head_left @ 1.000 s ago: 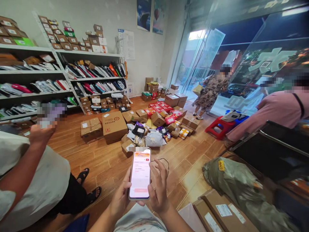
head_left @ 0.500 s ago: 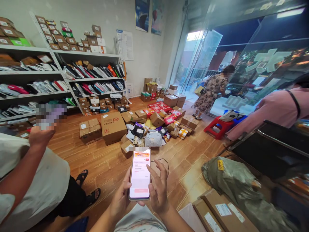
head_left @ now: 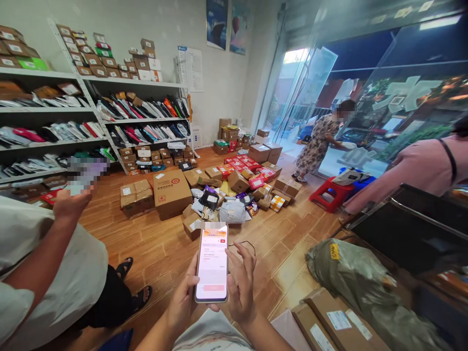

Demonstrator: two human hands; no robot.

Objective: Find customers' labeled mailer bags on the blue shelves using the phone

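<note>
My left hand point(head_left: 183, 300) is wrapped round the lower edge of a smartphone point(head_left: 212, 263), holding it upright in front of me with its pink and white screen lit. My right hand point(head_left: 240, 285) hovers beside the phone's right edge, fingers spread and loosely curled, the thumb close to the screen. Nothing is held in the right hand.
Beyond the phone a heap of parcels and cardboard boxes point(head_left: 171, 191) covers the wooden floor. Shelves point(head_left: 109, 122) of packages line the left wall. A person in a white shirt point(head_left: 47, 273) stands at left holding up a phone. Another person point(head_left: 318, 141) stands by the glass door. A red stool point(head_left: 331, 192), a green bag point(head_left: 361, 282) and boxes point(head_left: 336, 319) lie at right.
The person at the door has stepped slightly right and reached an arm forward. The raised hand at left shifted a little right. My hands and phone barely moved.
</note>
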